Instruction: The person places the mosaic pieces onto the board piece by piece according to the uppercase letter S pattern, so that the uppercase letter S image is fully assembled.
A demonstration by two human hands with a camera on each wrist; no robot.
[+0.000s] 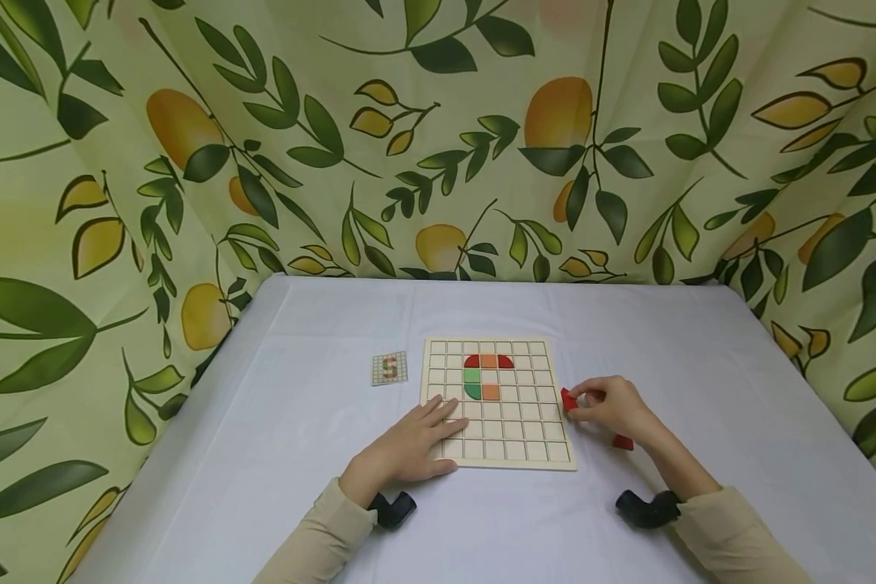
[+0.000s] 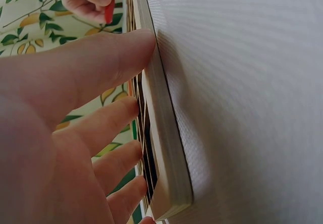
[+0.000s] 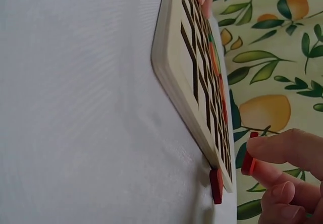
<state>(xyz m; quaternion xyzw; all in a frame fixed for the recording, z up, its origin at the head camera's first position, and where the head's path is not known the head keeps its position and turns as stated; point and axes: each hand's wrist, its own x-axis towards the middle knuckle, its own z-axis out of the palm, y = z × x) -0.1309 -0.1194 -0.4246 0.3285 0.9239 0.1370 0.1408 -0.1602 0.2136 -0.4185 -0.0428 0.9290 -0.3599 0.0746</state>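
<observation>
A wooden grid board [image 1: 511, 453] lies on the table with several coloured tiles set in its upper cells. Among them are a red rounded tile [image 1: 471, 362], an orange square tile [image 1: 491, 392] and a dark green rounded tile [image 1: 473, 391]. My left hand [image 1: 418, 440] rests on the board's lower left corner, fingers spread, thumb along the near edge. Just off the board's right side, my right hand [image 1: 613, 405] pinches a small red tile [image 3: 249, 156] between thumb and forefinger. Another red tile [image 1: 623, 443] lies on the table below that hand.
Left of the board lies a small pattern card [image 1: 389, 368] printed with a coloured figure on a grid. A white cloth [image 1: 299, 365] covers the table. A leaf-and-fruit patterned curtain [image 1: 438, 162] hangs behind and at both sides.
</observation>
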